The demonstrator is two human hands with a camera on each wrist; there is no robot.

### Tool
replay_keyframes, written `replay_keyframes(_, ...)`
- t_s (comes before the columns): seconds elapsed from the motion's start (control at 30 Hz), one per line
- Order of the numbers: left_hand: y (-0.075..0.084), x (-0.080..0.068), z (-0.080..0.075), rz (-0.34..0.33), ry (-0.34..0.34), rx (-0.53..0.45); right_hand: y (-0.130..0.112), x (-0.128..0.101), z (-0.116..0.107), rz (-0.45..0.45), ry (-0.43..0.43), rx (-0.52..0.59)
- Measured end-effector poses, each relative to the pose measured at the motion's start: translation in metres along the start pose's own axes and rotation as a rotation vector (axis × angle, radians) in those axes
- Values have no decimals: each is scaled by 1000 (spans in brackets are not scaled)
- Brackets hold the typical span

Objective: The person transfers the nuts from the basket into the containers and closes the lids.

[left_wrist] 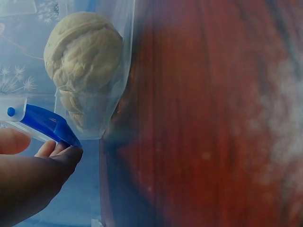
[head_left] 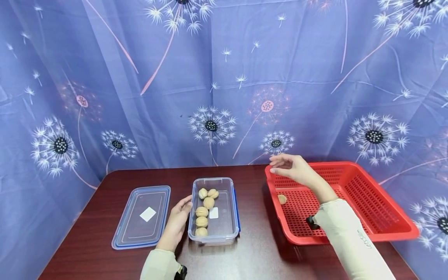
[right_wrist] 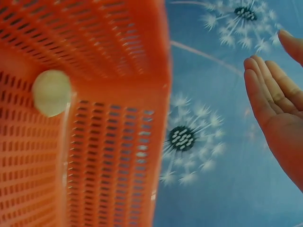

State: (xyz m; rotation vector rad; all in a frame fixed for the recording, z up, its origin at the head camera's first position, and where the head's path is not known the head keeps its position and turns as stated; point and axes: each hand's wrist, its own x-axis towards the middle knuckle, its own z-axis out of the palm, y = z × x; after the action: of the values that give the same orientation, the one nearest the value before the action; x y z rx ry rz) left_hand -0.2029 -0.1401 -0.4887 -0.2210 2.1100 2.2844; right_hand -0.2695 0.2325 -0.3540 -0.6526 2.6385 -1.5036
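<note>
A clear plastic food container point(head_left: 225, 227) stands mid-table with several walnuts point(head_left: 209, 203) along its left side; one walnut looms large in the left wrist view. My left hand point(head_left: 179, 219) is at the container's left side, its thumb and fingertips holding the hanging blue latch point(left_wrist: 47, 124). Over the back left corner of a red perforated basket point(head_left: 350, 169) hovers my right hand point(head_left: 292, 168), fingers extended and slightly bent, with nothing in it. A single walnut point(head_left: 282, 199) lies in the basket by its left wall, also visible in the right wrist view.
To the left of the container, a clear lid point(head_left: 134, 223) with blue edging and a white label lies flat on the dark red wooden table point(head_left: 252, 249). A blue dandelion-print curtain point(head_left: 241, 128) hangs right behind the table's far edge. The basket's walls rise around its walnut.
</note>
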Motion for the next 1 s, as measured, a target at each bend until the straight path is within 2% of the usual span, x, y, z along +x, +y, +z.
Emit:
replay_keyframes(0.33, -1, 0, 0, 12, 3, 7, 31, -13, -17, 73, 29, -19)
replay_keyframes(0.8, 2, 0, 1, 15, -2, 0, 66, -17, -22, 141, -34, -53)
replay_keyframes(1.0, 1, -6, -2, 73, -22, 3, 84, -18, -21, 183, -100, -41)
